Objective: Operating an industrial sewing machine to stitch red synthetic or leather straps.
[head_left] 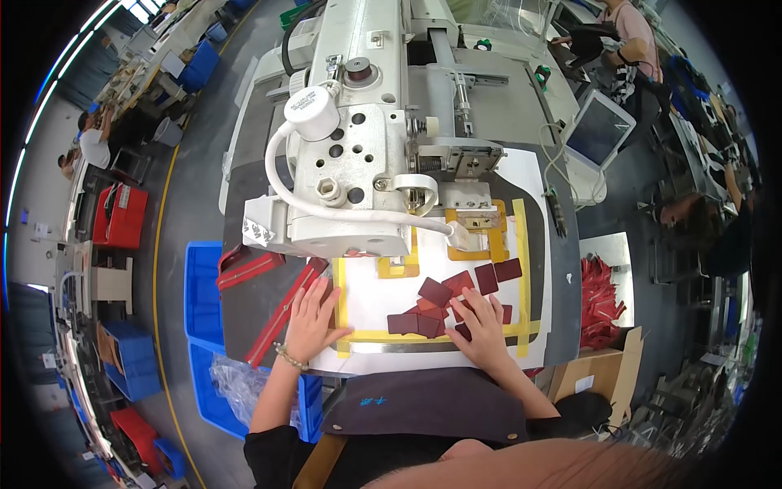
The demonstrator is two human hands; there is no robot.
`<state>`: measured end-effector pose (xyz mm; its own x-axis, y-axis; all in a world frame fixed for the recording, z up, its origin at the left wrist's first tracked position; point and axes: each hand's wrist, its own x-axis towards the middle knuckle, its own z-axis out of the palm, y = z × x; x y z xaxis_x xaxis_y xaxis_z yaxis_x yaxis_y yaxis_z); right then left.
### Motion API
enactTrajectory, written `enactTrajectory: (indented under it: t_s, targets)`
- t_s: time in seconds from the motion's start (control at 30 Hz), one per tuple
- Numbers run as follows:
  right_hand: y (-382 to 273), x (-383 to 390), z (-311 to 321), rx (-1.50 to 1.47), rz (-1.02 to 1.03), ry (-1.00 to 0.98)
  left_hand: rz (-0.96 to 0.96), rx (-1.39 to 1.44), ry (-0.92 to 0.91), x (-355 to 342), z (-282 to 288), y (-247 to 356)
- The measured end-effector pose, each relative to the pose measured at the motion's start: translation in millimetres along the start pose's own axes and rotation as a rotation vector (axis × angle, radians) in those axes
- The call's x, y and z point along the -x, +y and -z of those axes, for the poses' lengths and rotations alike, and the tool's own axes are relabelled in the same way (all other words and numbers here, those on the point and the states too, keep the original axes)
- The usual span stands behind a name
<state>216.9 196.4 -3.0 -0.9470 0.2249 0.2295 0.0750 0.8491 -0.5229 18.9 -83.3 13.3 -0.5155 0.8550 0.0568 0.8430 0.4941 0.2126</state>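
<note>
Small maroon and red patches (435,291) lie in a loose, overlapping scatter between two hands on a worktop (564,269), on the wearer's side of a white sewing machine (350,171). The scatter's long axis slants from near left to far right, ahead and to the left of the right hand (482,332), the nearer of the two. That grip is loose, fingers spread over the closest pieces, none visibly pinched. The left hand (306,326), well apart from the patches, is splayed and visibly unladen beside a slanting red zipper strip (276,324).

The right hand (482,328) partly hides the pile of red patches (428,311).
</note>
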Motion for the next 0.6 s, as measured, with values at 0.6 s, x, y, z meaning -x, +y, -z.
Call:
enactTrajectory:
  t_s: [0.6]
  targets:
    - [36,-16,34,0.061,-0.282,0.358,-0.125,0.402,0.157,-128,-36,127]
